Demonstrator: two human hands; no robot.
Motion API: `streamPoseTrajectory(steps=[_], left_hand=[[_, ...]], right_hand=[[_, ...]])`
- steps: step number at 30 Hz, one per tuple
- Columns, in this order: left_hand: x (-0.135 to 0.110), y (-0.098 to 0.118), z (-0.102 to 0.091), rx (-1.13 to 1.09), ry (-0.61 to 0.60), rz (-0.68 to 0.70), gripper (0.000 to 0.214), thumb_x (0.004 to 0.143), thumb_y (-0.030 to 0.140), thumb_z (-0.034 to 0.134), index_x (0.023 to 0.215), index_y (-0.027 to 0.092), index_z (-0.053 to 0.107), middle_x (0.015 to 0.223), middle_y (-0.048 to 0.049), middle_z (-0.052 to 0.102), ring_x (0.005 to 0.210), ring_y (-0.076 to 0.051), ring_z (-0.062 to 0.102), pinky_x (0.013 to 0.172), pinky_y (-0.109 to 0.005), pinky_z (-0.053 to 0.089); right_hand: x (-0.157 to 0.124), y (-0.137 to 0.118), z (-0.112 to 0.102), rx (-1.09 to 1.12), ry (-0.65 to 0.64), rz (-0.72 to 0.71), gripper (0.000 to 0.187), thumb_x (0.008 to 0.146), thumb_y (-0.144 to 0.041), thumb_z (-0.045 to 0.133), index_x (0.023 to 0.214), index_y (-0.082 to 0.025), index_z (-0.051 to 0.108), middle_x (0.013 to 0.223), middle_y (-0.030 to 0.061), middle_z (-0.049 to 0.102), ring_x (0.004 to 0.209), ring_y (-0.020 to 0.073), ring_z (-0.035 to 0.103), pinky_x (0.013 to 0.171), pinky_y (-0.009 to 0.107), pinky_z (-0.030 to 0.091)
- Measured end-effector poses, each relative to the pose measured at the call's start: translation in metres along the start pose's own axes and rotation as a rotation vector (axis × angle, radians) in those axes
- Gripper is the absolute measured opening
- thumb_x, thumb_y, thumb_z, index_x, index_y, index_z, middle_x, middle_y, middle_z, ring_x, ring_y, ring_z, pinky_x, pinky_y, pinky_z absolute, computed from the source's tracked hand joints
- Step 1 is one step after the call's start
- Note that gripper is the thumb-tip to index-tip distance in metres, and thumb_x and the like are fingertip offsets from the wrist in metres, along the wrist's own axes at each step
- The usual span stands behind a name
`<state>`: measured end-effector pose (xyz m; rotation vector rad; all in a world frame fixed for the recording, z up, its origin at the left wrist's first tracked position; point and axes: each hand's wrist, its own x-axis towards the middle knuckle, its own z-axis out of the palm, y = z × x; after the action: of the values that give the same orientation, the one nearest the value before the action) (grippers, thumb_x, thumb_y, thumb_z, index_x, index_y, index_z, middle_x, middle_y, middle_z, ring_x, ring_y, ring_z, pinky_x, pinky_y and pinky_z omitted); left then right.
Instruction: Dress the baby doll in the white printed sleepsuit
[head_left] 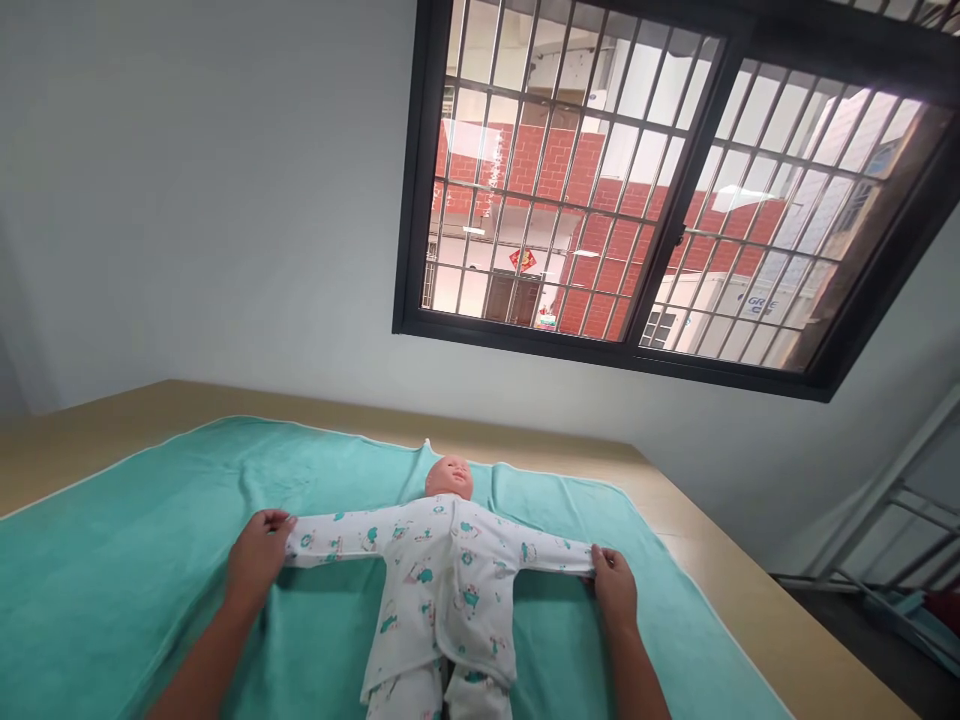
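A baby doll (448,476) in a white printed sleepsuit (439,590) lies on its back on a teal blanket (112,560), arms stretched out to both sides. My left hand (257,557) is closed on the end of the doll's sleeve on the left side. On the other side, my right hand (615,586) pinches the end of the opposite sleeve. Both sleeves are pulled out straight and flat.
The blanket covers a light wooden table (720,560) set against a pale wall. A large barred window (660,190) is above. A metal frame (885,560) stands on the floor at the right, beyond the table's edge.
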<state>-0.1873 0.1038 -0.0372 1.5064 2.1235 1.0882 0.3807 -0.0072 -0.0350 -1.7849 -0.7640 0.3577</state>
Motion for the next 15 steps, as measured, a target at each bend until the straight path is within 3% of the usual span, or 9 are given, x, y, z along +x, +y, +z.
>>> streamPoseTrajectory(steps=[4,6,10,12,15], left_hand=[[-0.009,0.005,0.006,0.15,-0.04,0.078,0.025,0.086,0.027,0.04,0.102,0.018,0.057,0.1,-0.0125,0.067,0.09,-0.029,0.064,0.076,-0.037,0.048],[-0.017,0.009,0.011,0.22,-0.033,0.126,0.028,0.083,0.019,0.041,0.103,0.017,0.06,0.11,-0.0158,0.063,0.1,-0.033,0.061,0.081,-0.042,0.046],[-0.031,0.026,0.023,0.412,0.078,0.333,0.042,0.08,0.011,0.041,0.117,0.017,0.06,0.134,-0.0153,0.051,0.127,-0.034,0.044,0.096,-0.046,0.04],[-0.038,0.039,0.032,0.434,0.087,0.473,0.042,0.085,0.014,0.038,0.121,0.016,0.059,0.135,-0.0137,0.053,0.131,-0.029,0.042,0.105,-0.042,0.036],[-0.049,0.055,0.047,0.355,-0.018,0.624,0.044,0.095,0.032,0.033,0.128,0.014,0.057,0.14,-0.0126,0.052,0.135,-0.026,0.039,0.113,-0.04,0.03]], right_hand=[[-0.003,0.002,0.001,-0.143,0.027,-0.051,0.03,0.072,-0.05,0.053,0.078,-0.021,0.059,0.073,0.0052,0.066,0.067,0.0229,0.061,0.066,0.036,0.048],[-0.008,0.0,0.003,-0.207,0.072,-0.095,0.025,0.072,-0.042,0.054,0.083,-0.02,0.059,0.09,0.0097,0.066,0.083,0.027,0.062,0.077,0.039,0.047],[-0.021,-0.012,0.016,-0.393,0.171,-0.404,0.032,0.08,-0.031,0.045,0.103,-0.016,0.06,0.125,0.0183,0.055,0.117,0.0326,0.051,0.098,0.044,0.04],[-0.03,-0.02,0.03,-0.433,0.091,-0.581,0.037,0.087,-0.033,0.038,0.11,-0.014,0.06,0.13,0.0178,0.054,0.124,0.0305,0.048,0.104,0.044,0.037],[-0.045,-0.03,0.05,-0.454,-0.184,-0.687,0.047,0.094,-0.041,0.031,0.125,-0.016,0.056,0.141,0.0128,0.05,0.133,0.0258,0.042,0.112,0.043,0.032]])
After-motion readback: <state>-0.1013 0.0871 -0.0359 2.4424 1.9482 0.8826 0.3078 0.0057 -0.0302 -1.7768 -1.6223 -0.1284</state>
